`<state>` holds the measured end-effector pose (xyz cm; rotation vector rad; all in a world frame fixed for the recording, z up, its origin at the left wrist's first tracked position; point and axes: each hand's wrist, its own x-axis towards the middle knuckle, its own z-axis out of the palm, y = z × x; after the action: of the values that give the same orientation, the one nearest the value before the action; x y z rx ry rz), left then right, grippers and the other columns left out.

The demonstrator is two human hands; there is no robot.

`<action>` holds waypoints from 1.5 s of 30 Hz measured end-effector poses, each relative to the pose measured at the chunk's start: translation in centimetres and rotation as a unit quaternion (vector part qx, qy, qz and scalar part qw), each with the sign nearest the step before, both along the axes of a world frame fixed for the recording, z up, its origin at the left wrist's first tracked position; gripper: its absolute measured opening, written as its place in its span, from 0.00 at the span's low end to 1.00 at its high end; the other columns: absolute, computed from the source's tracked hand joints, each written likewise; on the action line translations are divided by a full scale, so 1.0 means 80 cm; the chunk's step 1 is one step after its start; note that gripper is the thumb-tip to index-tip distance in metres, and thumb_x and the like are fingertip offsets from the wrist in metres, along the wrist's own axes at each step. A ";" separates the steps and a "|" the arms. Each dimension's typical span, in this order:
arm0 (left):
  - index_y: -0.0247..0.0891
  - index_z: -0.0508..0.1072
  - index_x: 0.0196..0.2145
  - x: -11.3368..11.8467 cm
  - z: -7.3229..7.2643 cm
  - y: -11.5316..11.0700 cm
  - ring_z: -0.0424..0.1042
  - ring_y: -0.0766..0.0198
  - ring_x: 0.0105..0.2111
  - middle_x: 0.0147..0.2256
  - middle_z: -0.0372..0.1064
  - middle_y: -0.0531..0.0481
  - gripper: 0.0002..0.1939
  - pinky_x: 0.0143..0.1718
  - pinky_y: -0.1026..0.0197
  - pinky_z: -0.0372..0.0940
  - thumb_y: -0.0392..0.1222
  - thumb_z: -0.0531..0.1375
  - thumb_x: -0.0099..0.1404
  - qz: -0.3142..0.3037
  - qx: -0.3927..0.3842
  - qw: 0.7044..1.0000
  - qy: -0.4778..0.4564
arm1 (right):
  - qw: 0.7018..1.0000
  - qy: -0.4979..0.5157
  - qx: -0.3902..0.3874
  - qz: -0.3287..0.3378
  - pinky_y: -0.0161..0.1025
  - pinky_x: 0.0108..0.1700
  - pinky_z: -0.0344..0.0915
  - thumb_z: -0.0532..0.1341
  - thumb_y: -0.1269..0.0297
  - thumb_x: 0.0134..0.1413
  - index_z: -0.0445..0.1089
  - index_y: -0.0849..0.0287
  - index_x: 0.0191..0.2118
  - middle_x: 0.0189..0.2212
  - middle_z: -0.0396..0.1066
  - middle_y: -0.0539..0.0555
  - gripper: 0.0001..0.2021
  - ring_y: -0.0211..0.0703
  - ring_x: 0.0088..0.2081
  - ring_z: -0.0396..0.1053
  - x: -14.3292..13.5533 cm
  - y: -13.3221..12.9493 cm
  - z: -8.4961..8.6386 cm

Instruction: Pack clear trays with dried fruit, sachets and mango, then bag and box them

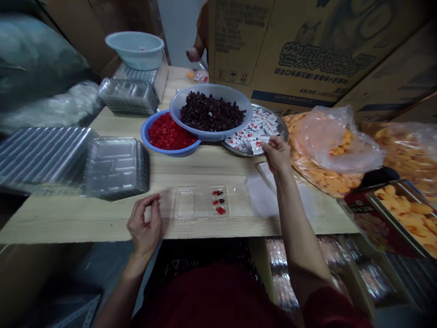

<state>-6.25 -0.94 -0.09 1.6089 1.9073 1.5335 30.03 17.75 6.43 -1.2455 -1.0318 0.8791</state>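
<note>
My right hand (278, 152) pinches a small white printed sachet (258, 145) at the front rim of a metal dish (285, 130) full of similar sachets. My left hand (146, 223) is closed at the table's front edge, thumb and forefinger together, with nothing visible between them. Just right of it lies a clear plastic compartment tray (186, 202). Red pieces (221, 210) and dark pieces (221, 201) sit in its small middle compartments. Behind stand a blue bowl (150, 143) of red pieces and a translucent bowl (175, 109) of dark ones, overlapping it.
Stacked clear trays (116, 166) stand at the left, more (128, 98) behind. A pale blue basin (134, 48) tops the rear stack. Large bags of orange pieces (327, 146) and an open box (362, 218) crowd the right. Cartons (307, 54) form a wall behind. Another person's hand (194, 54) shows behind.
</note>
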 end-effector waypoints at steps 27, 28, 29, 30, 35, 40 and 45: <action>0.39 0.77 0.47 0.074 0.010 0.062 0.69 0.53 0.49 0.45 0.74 0.43 0.13 0.53 0.50 0.62 0.47 0.62 0.70 -0.196 -0.091 0.973 0.084 | 0.990 -0.017 -0.093 0.109 0.46 0.45 0.74 0.66 0.57 0.58 0.81 0.50 0.43 0.45 0.78 0.56 0.10 0.49 0.45 0.75 -0.154 -0.231 -0.082; 0.40 0.77 0.49 0.072 0.018 0.053 0.70 0.55 0.47 0.44 0.74 0.44 0.14 0.51 0.52 0.64 0.48 0.61 0.70 -0.220 -0.108 0.968 0.054 | 0.989 -0.007 -0.102 0.108 0.47 0.46 0.74 0.66 0.56 0.58 0.80 0.50 0.45 0.46 0.79 0.55 0.11 0.49 0.44 0.76 -0.158 -0.233 -0.082; 0.40 0.76 0.51 0.070 0.025 0.044 0.72 0.57 0.44 0.43 0.75 0.45 0.15 0.47 0.55 0.66 0.48 0.61 0.70 -0.257 -0.136 0.957 0.016 | 0.987 0.003 -0.112 0.112 0.46 0.46 0.74 0.66 0.56 0.57 0.80 0.50 0.46 0.45 0.79 0.54 0.12 0.48 0.43 0.76 -0.161 -0.234 -0.083; 0.41 0.74 0.53 0.068 0.031 0.034 0.72 0.60 0.40 0.41 0.75 0.46 0.16 0.42 0.57 0.66 0.49 0.61 0.70 -0.297 -0.169 0.940 -0.023 | 0.986 0.012 -0.119 0.119 0.46 0.45 0.74 0.66 0.56 0.57 0.79 0.50 0.47 0.44 0.79 0.54 0.13 0.48 0.41 0.76 -0.165 -0.236 -0.084; 0.40 0.77 0.47 0.066 0.027 0.006 0.71 0.65 0.30 0.32 0.75 0.52 0.12 0.33 0.63 0.64 0.46 0.62 0.69 -0.286 -0.238 0.926 -0.061 | 0.986 -0.033 -0.083 0.144 0.45 0.46 0.73 0.63 0.59 0.61 0.78 0.50 0.49 0.45 0.78 0.54 0.12 0.48 0.43 0.76 -0.172 -0.242 -0.089; 0.39 0.77 0.43 0.070 0.007 0.007 0.73 0.61 0.35 0.36 0.76 0.49 0.07 0.42 0.58 0.66 0.42 0.61 0.70 -0.248 -0.189 0.950 0.028 | 0.980 -0.167 -0.009 0.108 0.52 0.57 0.68 0.60 0.63 0.65 0.78 0.51 0.48 0.47 0.76 0.58 0.11 0.51 0.52 0.71 -0.157 -0.253 -0.091; 0.40 0.77 0.47 0.074 -0.010 0.012 0.68 0.53 0.48 0.44 0.72 0.44 0.10 0.52 0.48 0.64 0.41 0.60 0.71 -0.241 -0.120 0.951 0.150 | 0.977 -0.184 -0.013 0.109 0.54 0.57 0.68 0.59 0.63 0.66 0.78 0.48 0.48 0.47 0.75 0.57 0.11 0.52 0.53 0.70 -0.140 -0.269 -0.091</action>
<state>-0.33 0.06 -0.90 2.0776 1.5778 0.8691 18.85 -3.74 -0.84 -1.3664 -1.4789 0.8475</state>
